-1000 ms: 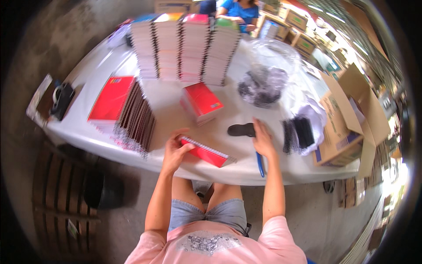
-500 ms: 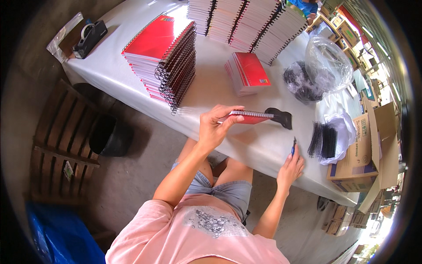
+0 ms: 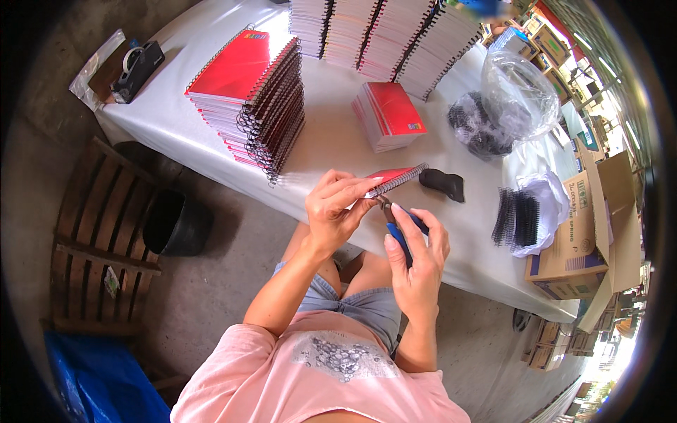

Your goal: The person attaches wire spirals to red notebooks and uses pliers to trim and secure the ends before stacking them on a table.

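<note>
My left hand [image 3: 337, 211] grips a small red spiral notebook [image 3: 395, 176] over the table's near edge, its wire coil turned toward me. Closed around blue-handled pliers [image 3: 396, 236], my right hand [image 3: 419, 261] brings their jaws up to the near end of the coil, by my left fingertips. Whether the jaws touch the wire is hard to make out. Just right of the notebook lies a black, rounded object [image 3: 442, 185]. Beyond it stands a short pile of red-covered pads [image 3: 390, 116].
A tall stack of red spiral notebooks [image 3: 247, 99] stands at left, near a tape dispenser [image 3: 137, 72]. Bound book stacks [image 3: 381, 35] line the back. On the right are bagged black coils [image 3: 483, 127], loose black coils [image 3: 515, 217] and an open carton [image 3: 571, 240].
My right hand has picked up the pliers from the table's right side and brought them to the notebook. The notebook has tilted, its far end rising slightly.
</note>
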`<state>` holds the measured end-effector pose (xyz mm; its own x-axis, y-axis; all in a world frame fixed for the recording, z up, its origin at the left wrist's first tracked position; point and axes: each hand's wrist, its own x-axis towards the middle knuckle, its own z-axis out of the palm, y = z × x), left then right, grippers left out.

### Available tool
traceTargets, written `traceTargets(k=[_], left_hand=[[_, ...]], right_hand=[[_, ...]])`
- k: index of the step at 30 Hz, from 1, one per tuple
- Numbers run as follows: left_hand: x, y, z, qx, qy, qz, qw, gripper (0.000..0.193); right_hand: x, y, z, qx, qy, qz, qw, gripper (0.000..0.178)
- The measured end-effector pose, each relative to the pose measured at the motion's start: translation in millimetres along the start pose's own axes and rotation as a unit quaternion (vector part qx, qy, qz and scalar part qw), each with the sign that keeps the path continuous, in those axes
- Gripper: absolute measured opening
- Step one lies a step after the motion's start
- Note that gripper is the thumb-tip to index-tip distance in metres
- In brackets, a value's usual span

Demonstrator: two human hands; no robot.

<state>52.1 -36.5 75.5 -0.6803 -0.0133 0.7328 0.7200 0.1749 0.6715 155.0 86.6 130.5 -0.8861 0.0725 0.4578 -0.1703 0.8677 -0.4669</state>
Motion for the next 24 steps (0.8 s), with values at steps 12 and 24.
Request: traceTargets(k=[12,24], left_hand=[[-7.3,-0.6,3.7,0.082,0.066,0.120,0.987,0.043],[3.4,-2.6,3.8,-0.332,0.152,-0.305,0.880,0.038]], right_hand=[[-7.8,11.9,1.8,0.733,-0.233,0.293,0.568,0.046],[-23.3,114.1,-13.8,-0.169,0.000,0.227,0.959,0.038]])
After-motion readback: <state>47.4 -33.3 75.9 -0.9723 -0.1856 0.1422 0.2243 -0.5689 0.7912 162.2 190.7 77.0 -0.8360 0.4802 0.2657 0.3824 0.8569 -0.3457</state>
